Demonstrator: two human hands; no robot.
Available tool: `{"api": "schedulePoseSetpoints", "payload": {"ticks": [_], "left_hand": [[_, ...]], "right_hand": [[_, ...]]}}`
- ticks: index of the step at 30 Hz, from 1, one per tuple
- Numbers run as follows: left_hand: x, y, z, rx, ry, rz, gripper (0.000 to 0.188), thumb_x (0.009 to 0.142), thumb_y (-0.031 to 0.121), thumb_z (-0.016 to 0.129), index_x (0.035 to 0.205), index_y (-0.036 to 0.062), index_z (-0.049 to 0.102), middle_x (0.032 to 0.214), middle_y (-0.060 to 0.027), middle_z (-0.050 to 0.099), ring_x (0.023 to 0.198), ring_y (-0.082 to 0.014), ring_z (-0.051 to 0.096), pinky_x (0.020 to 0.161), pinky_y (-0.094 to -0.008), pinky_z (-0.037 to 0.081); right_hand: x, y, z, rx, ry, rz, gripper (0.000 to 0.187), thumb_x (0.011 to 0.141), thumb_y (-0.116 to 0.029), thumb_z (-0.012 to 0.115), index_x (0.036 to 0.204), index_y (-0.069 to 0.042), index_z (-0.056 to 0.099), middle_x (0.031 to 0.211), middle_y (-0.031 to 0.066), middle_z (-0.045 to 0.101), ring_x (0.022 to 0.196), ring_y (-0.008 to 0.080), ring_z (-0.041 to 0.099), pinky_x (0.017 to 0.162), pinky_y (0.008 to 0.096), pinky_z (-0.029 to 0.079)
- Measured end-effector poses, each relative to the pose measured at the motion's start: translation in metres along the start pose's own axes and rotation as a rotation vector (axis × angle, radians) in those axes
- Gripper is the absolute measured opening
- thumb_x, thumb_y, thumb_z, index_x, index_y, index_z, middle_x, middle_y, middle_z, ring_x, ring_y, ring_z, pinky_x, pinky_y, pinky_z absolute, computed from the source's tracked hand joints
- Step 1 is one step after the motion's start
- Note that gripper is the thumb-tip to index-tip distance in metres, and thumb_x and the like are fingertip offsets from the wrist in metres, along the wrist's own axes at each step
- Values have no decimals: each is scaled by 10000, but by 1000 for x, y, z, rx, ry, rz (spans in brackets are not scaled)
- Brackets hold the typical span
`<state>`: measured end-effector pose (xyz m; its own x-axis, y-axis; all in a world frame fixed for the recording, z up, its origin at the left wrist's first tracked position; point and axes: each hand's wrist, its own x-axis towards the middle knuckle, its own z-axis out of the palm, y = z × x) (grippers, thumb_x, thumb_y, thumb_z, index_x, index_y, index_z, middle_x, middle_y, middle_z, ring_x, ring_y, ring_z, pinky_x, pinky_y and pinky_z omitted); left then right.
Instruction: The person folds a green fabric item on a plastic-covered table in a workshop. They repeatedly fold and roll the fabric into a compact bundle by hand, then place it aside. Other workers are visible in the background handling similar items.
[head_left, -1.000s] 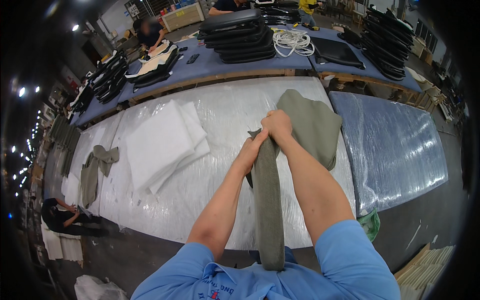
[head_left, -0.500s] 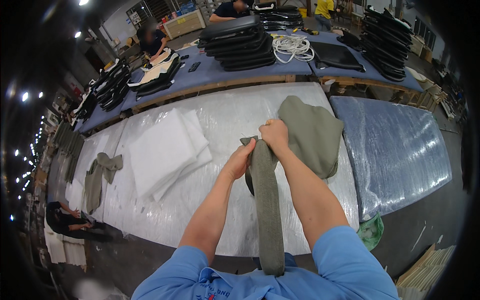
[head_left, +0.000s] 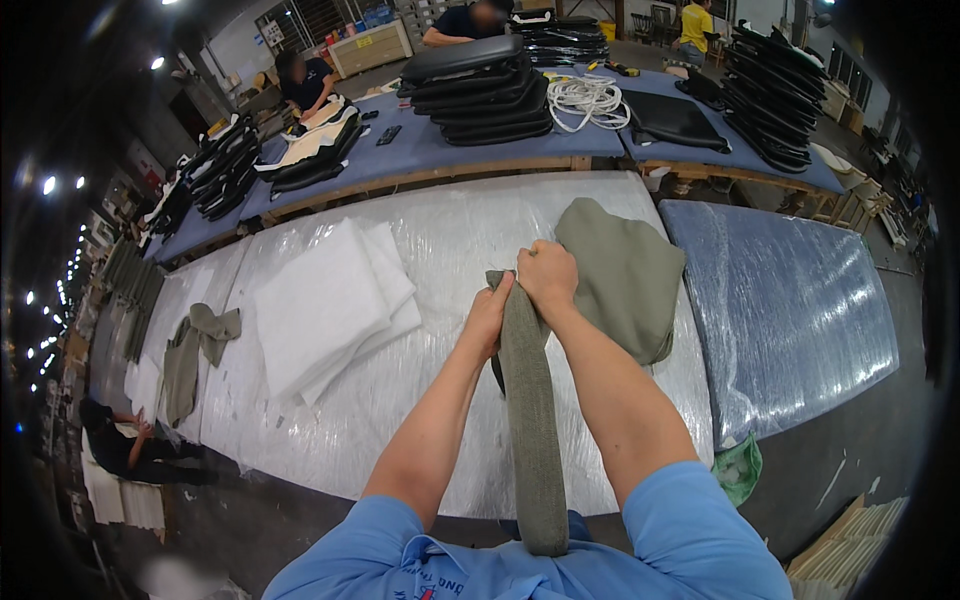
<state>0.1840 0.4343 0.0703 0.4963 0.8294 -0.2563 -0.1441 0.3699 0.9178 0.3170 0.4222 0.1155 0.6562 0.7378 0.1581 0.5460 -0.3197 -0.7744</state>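
A long grey-green fabric strip (head_left: 532, 430) runs from my two hands down to the front of my shirt. My left hand (head_left: 490, 312) is closed round its far end, thumb on top. Close beside it, my right hand (head_left: 548, 278) makes a fist on the same end; what lies inside its fingers is hidden. Both hands are above the plastic-wrapped white table top. To the right of my right hand lies a folded grey-green cloth (head_left: 625, 285). White padding sheets (head_left: 325, 305) are stacked on the left.
A blue plastic-wrapped panel (head_left: 785, 310) adjoins on the right. Beyond stands a blue-topped workbench (head_left: 380, 160) with stacked black cushions (head_left: 475, 95) and a coiled white rope (head_left: 590, 100). Another grey-green cloth piece (head_left: 185, 365) lies far left. Several other people are around, one at lower left (head_left: 125, 450).
My hands keep their grip on the strip and have hardly moved; its far end now shows less loose edge. The person at lower left has shifted their arms.
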Motion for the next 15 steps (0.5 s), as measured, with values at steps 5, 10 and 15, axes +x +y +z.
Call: {"api": "schedulePoseSetpoints", "payload": {"ticks": [5,10,15], "left_hand": [[-12,8,3,42,88,-43,631,1023,570,637,1123,-51,689,987,-131,723,852,-223,700,749,-384,571],[-20,18,6,24,114,-98,674,1005,581,657,1132,-80,674,1027,-159,715,886,-239,692,775,-397,559],[-17,17,1,-33,19,-144,648,1005,590,650,1153,-40,687,1035,-137,723,887,-241,692,769,-391,558]], "right_hand": [[-6,-17,-10,-99,-153,54,219,838,-214,645,931,-73,783,1037,211,763,1004,421,724,883,502,573],[-11,-20,-8,-91,-152,56,206,783,-191,655,886,-56,771,976,223,755,952,437,717,858,510,570],[-4,-9,1,-12,-194,-4,391,851,-412,721,830,-24,768,867,225,739,874,398,730,816,479,556]]}}
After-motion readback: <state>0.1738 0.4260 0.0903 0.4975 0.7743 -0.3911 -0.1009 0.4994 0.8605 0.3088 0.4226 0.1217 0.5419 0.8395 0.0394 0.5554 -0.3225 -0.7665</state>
